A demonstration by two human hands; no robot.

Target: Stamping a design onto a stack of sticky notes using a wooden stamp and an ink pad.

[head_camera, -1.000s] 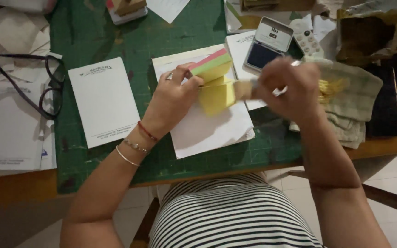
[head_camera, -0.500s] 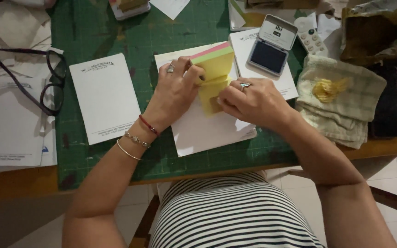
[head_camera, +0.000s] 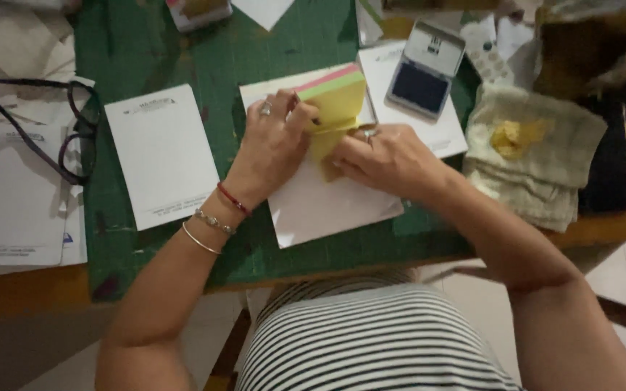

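At the middle of the green mat [head_camera: 146,51], both hands meet over a pad of sticky notes [head_camera: 336,98] that lies on a white sheet [head_camera: 327,210]. The left hand [head_camera: 273,148] rests on the pad's left edge with fingers curled over it, thumb tucked under the top leaves; how firmly it pinches them is hard to tell. The right hand [head_camera: 393,159] presses flat and loosely closed on a yellow note [head_camera: 325,148] peeled down from the pad, covering most of it, so the note's near end is hidden. The pad's top is yellow with pink and green edges showing.

Left of the hands lies a white notepad [head_camera: 161,156], and further left glasses [head_camera: 74,130] sit on loose papers cut off by the frame. Far right of the pad stands an open ink pad [head_camera: 422,83] on another sheet. A folded cloth [head_camera: 537,163] with a crumpled yellow scrap on it lies at the right. The far right corner is dark and unclear.
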